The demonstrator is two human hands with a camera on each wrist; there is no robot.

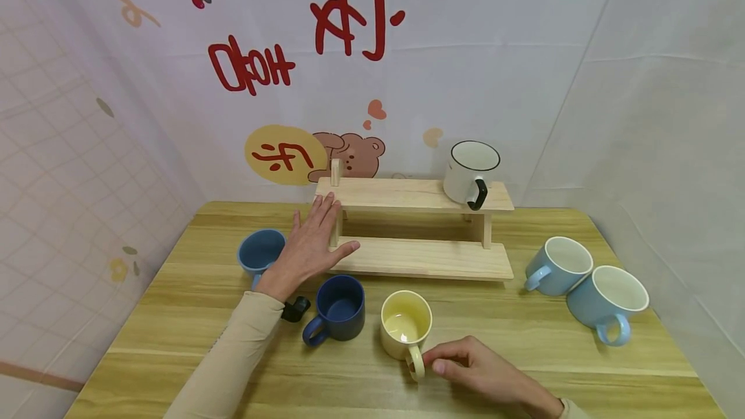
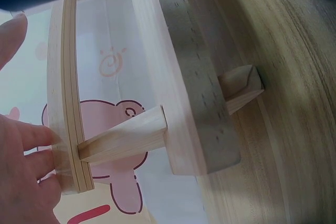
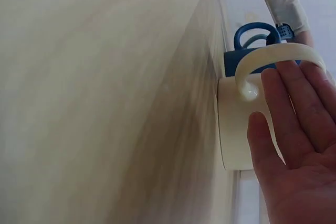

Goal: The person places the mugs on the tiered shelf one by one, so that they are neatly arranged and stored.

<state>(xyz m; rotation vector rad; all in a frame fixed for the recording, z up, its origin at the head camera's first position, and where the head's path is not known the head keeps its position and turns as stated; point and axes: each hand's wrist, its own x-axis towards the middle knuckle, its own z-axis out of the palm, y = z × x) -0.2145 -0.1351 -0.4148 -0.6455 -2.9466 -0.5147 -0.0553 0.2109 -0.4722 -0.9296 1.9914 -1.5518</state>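
Observation:
A two-tier wooden shelf (image 1: 401,191) stands at the back of the table. My left hand (image 1: 311,244) touches the left end of its upper board with spread fingers; the left wrist view shows the fingertips against that board (image 2: 71,129). A yellow mug (image 1: 406,325) stands upright in front of the shelf, handle toward me. Beside that handle (image 3: 278,52) is my right hand (image 1: 480,370), its fingers fairly straight and touching the handle, the thumb apart from it. To the yellow mug's left stands a dark blue mug (image 1: 343,312).
A white mug with a black handle (image 1: 470,176) sits on the upper board's right side. Two light blue mugs (image 1: 555,270) stand at the table's right. Another blue mug (image 1: 256,251) is partly hidden behind my left hand. A printed cloth (image 1: 495,50) hangs behind.

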